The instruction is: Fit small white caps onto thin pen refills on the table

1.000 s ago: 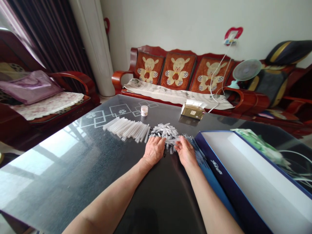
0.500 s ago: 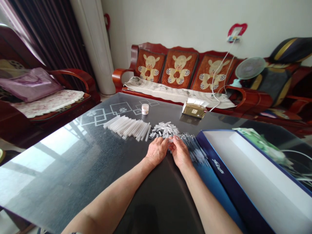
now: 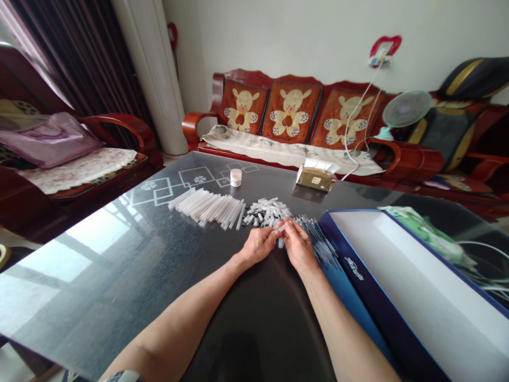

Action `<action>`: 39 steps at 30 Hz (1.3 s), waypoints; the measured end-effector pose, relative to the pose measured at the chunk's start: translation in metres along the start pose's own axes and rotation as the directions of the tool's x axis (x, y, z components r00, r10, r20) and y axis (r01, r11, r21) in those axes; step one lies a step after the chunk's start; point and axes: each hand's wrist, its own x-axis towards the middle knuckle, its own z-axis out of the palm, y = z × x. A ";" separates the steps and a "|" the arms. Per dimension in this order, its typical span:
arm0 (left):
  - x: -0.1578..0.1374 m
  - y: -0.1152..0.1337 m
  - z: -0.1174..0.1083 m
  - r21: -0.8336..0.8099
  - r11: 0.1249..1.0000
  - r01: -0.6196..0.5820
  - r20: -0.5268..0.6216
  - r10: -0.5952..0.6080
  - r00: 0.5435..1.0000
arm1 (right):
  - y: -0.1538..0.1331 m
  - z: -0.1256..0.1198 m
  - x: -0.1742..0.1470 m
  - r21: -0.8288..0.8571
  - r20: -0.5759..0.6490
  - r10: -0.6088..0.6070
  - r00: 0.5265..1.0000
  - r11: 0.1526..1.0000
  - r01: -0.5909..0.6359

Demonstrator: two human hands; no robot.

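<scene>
My left hand (image 3: 260, 243) and my right hand (image 3: 297, 244) meet in front of the piles on the dark table. Both have their fingers pinched around a small whitish plastic piece (image 3: 281, 227), mostly covered by the fingertips. Just beyond them lies a heap of short white plastic pieces (image 3: 268, 211). Left of it, long translucent white tubes (image 3: 210, 207) are laid side by side in a row. Close to the right hand, thin slender rods (image 3: 318, 239) with pale tips lie in a bundle on a blue surface (image 3: 345, 297).
A long dark-blue box (image 3: 353, 270) with a white inside fills the table's right side. Beyond it is a green plastic package (image 3: 429, 233). A small round tub (image 3: 236, 178) and a tissue box (image 3: 316, 178) stand farther back on the black table (image 3: 119, 265).
Both hands stay together, with the right hand turned slightly and its fingers more curled. A little of a white piece now shows below the fingers. The piles look the same.
</scene>
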 end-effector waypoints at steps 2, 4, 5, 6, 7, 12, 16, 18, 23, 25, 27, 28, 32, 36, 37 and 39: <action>0.002 0.001 -0.002 -0.204 0.974 0.104 0.132 -0.078 0.988 | -0.002 -0.001 0.000 0.020 0.056 0.016 0.998 1.000 -0.017; 0.002 0.001 -0.002 -0.256 0.954 0.156 0.180 -0.112 0.977 | -0.003 -0.001 0.001 0.024 0.064 0.043 0.997 0.999 -0.045; 0.002 0.000 -0.001 -0.212 0.968 0.136 0.145 -0.106 0.984 | -0.002 -0.001 0.001 0.024 0.053 0.056 0.997 0.998 -0.057; 0.001 0.000 0.000 -0.129 0.987 0.092 0.072 -0.083 0.994 | 0.000 -0.001 0.001 0.025 0.037 0.069 0.997 0.997 -0.070; 0.001 -0.002 0.002 -0.020 0.999 0.043 -0.017 -0.043 0.999 | 0.002 0.000 0.001 0.028 0.018 0.083 0.996 0.996 -0.084; -0.003 -0.008 0.010 0.408 0.912 -0.029 -0.250 0.143 0.958 | 0.009 0.003 -0.001 0.056 -0.058 0.118 0.991 0.992 -0.115; -0.005 -0.007 0.011 0.561 0.828 0.015 -0.277 0.170 0.946 | 0.011 0.007 -0.003 0.092 -0.069 0.102 0.992 0.991 -0.096; -0.005 -0.005 0.010 0.599 0.800 0.035 -0.284 0.171 0.943 | 0.012 0.008 -0.004 0.107 -0.098 0.109 0.989 0.989 -0.098; -0.006 -0.003 0.008 0.618 0.786 -0.005 -0.256 0.207 0.944 | 0.015 0.012 -0.007 0.121 -0.204 0.089 0.975 0.990 -0.065; -0.006 -0.002 0.009 0.573 0.818 -0.050 -0.239 0.225 0.945 | 0.016 0.013 -0.008 0.092 -0.206 0.050 0.977 0.995 -0.031; -0.005 -0.001 0.008 0.488 0.868 -0.093 -0.220 0.226 0.949 | 0.015 0.012 -0.007 0.070 -0.189 0.013 0.982 0.998 0.000; -0.005 -0.001 0.008 0.436 0.895 -0.099 -0.209 0.207 0.956 | 0.013 0.011 -0.005 0.071 -0.180 0.002 0.984 0.997 0.011; -0.002 -0.005 0.001 0.259 0.966 -0.008 -0.169 0.054 0.984 | -0.002 -0.009 0.010 0.097 -0.209 -0.051 0.977 0.993 0.072; 0.001 -0.018 -0.005 0.301 0.953 0.011 -0.347 0.099 0.933 | -0.015 -0.036 0.022 -0.220 -0.284 -0.286 0.915 0.948 0.228; 0.001 -0.022 -0.006 0.336 0.942 -0.004 -0.392 0.143 0.909 | -0.017 -0.041 0.022 -0.365 -0.272 -0.370 0.888 0.894 0.261; 0.002 -0.029 -0.005 0.398 0.917 -0.035 -0.432 0.220 0.875 | -0.020 -0.050 0.022 -0.655 -0.162 -0.534 0.830 0.687 0.314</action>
